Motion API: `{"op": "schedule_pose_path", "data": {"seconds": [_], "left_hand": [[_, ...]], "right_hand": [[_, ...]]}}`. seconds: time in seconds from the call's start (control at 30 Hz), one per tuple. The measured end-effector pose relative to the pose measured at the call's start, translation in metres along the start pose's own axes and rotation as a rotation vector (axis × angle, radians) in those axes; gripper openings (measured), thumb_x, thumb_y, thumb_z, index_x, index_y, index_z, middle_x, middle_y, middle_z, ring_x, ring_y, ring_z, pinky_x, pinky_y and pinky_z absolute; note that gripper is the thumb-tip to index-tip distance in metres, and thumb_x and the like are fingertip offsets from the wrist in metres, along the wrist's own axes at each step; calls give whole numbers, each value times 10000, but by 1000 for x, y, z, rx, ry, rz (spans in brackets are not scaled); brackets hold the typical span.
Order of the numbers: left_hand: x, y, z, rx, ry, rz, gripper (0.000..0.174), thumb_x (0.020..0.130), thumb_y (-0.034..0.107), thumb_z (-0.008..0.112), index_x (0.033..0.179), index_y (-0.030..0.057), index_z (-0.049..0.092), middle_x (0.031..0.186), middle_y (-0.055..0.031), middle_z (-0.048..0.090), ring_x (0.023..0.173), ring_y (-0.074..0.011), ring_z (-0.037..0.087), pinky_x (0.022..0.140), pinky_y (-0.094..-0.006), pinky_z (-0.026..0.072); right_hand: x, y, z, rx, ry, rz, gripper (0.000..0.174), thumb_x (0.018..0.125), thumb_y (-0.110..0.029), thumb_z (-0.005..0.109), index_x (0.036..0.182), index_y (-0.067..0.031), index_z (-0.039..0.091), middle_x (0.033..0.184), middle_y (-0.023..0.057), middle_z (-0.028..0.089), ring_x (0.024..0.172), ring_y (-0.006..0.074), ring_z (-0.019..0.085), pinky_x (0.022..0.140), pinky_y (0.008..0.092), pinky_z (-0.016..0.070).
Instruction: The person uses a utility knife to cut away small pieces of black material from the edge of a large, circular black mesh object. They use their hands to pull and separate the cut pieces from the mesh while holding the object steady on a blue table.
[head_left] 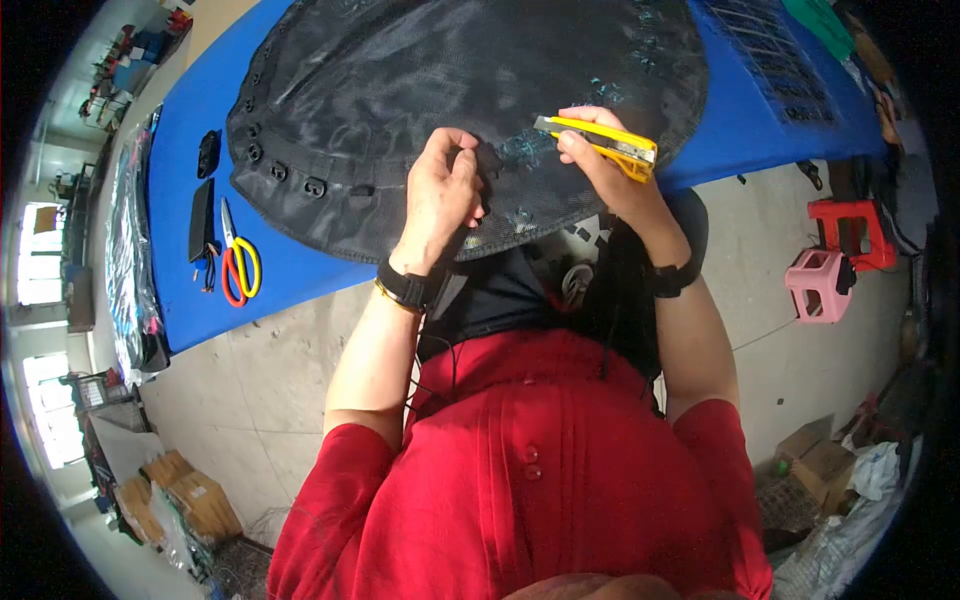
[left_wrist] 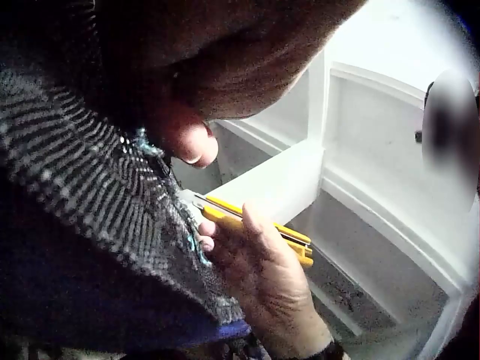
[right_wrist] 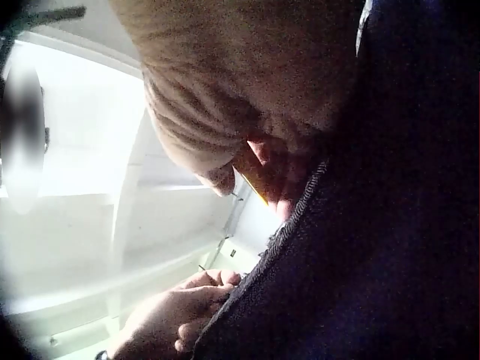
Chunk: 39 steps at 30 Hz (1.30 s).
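A large black mesh fabric (head_left: 420, 90) lies spread over a blue table (head_left: 190, 290). My left hand (head_left: 443, 190) pinches the fabric's near edge between curled fingers. My right hand (head_left: 590, 150) grips a yellow utility knife (head_left: 600, 142), its tip on the fabric beside teal stitching. In the left wrist view the yellow knife (left_wrist: 259, 225) sits in the right hand (left_wrist: 255, 262) against the mesh fabric (left_wrist: 82, 187). The right wrist view shows the dark fabric (right_wrist: 390, 225) close up, the left hand (right_wrist: 180, 311) below and a sliver of the knife (right_wrist: 251, 174).
Red and yellow scissors (head_left: 238, 262) and a black pouch (head_left: 201, 218) lie on the table's left. A pink stool (head_left: 818, 285) and a red stool (head_left: 850, 228) stand on the floor at the right. Cardboard boxes (head_left: 190, 495) sit lower left.
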<state>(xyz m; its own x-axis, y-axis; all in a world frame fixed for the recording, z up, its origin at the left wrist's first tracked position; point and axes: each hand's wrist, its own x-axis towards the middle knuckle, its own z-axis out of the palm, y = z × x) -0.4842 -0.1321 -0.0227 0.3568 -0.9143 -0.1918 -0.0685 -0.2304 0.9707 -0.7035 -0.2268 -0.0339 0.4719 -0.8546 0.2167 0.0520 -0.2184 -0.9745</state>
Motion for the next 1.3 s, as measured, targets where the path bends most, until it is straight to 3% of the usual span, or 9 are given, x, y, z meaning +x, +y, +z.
{"op": "schedule_pose_path", "data": {"seconds": [0.23,0.53,0.87,1.1,1.2,1.3], "left_hand": [[2,-5,-4,-2,-33,14,133,1102,147,559,1223,96,575,758,-51,612,474,-108,572,397,-276,472],[2,-3,-7,9,-62,6,138,1106,147,557,1225,80,573,801,-67,618,492,-117,590,412,-276,491],[2,5,-7,27,-54,-95,206,1097,148,578,1285,88,517,813,-84,615,487,-123,585,404,-284,488],[2,17,-2,104,-17,-146,344,1041,171,714,1272,38,497,672,-22,593,443,-109,561,389,-276,465],[4,16,-4,128,-30,-142,361,1010,156,722,1258,-9,519,676,-45,646,459,-117,602,419,-286,490],[2,24,-4,144,-26,-154,331,1014,142,709,1248,0,524,657,-44,640,460,-116,602,419,-285,486]], "right_hand": [[5,13,-3,19,-32,-12,261,1053,-178,691,1273,-45,644,1022,8,695,915,80,665,821,257,552],[5,8,-10,44,-76,40,270,1058,-186,682,1284,-43,642,1054,25,707,925,93,683,836,277,578],[4,-4,-11,12,-65,116,270,1064,-196,666,1287,-48,629,1045,10,689,945,88,676,847,271,563],[3,-17,-7,43,-24,220,286,1053,-131,660,1322,-44,621,1102,27,687,985,87,668,881,272,566],[4,-15,-9,13,-34,206,302,1057,-140,666,1339,-42,618,1120,29,686,987,86,665,891,273,566],[4,-16,-10,-2,-43,193,310,1066,-154,672,1349,-42,616,1125,31,684,985,84,662,894,267,564]]}}
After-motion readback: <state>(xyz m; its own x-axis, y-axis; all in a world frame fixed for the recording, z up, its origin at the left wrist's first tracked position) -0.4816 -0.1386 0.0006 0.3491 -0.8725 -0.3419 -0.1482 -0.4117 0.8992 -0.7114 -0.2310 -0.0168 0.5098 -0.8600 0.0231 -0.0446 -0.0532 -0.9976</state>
